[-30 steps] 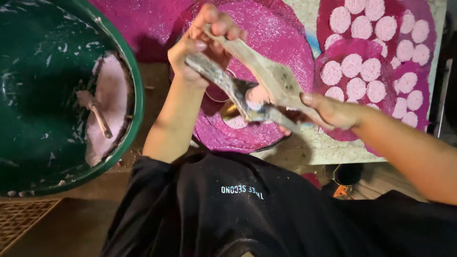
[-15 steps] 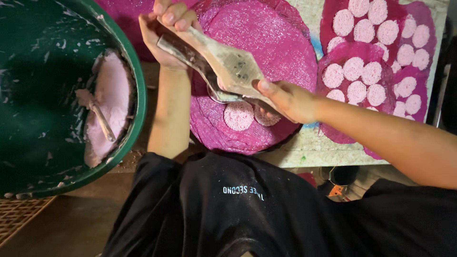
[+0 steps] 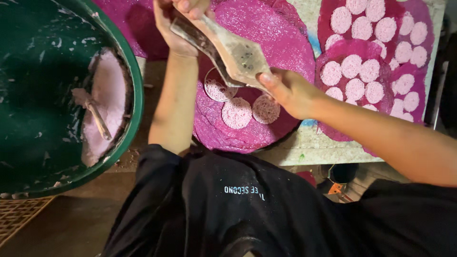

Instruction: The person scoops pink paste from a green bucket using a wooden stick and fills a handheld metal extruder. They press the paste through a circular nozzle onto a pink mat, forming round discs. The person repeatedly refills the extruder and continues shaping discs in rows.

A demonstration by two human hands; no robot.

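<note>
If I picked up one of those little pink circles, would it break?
Probably. The pink circles on the magenta tray look thin, lacy and freshly squeezed from the press, so likely soft, floppy and sticky. They'd likely tear or droop, and weigh almost nothing.

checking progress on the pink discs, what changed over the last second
Both hands, left and right, carried the press up and left across the pink tray, where discs went from one to three. The green tub and its stick stayed put.
</note>
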